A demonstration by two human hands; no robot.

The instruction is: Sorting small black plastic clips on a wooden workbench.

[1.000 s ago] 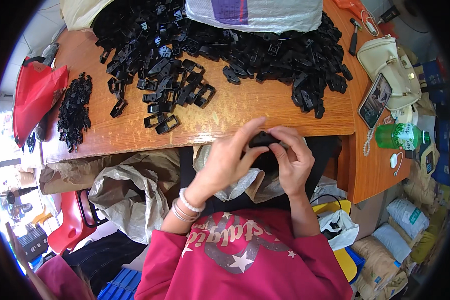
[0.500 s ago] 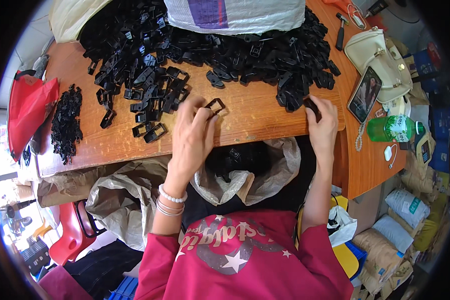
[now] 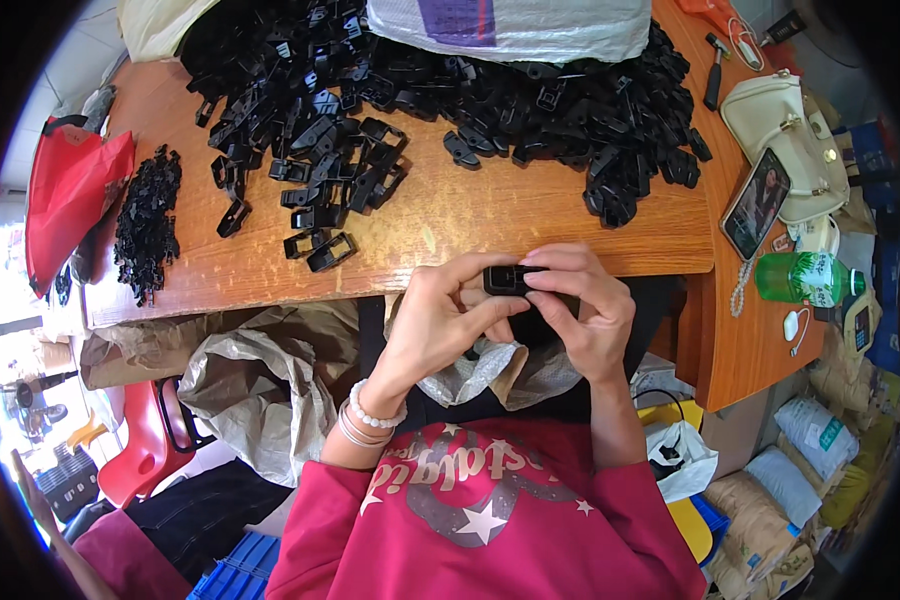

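Note:
Both hands meet just off the table's front edge. My left hand pinches a small rectangular black plastic frame between thumb and fingers. My right hand has its thumb and fingers closed at the frame's right end, on a dark plastic piece mostly hidden by the fingertips. Whether the two parts are joined, I cannot tell. Beyond the hands, a large heap of black plastic parts covers the back of the table. Several loose black frames lie nearer, left of my hands.
On the wooden table are a pile of tiny black parts and a red bag at left. A phone, green bottle, cream handbag and hammer lie right. An open sack sits below my hands.
My right hand has left the edge of the heap and come inward to my left hand. My left hand has moved right and toward me with the black frame.

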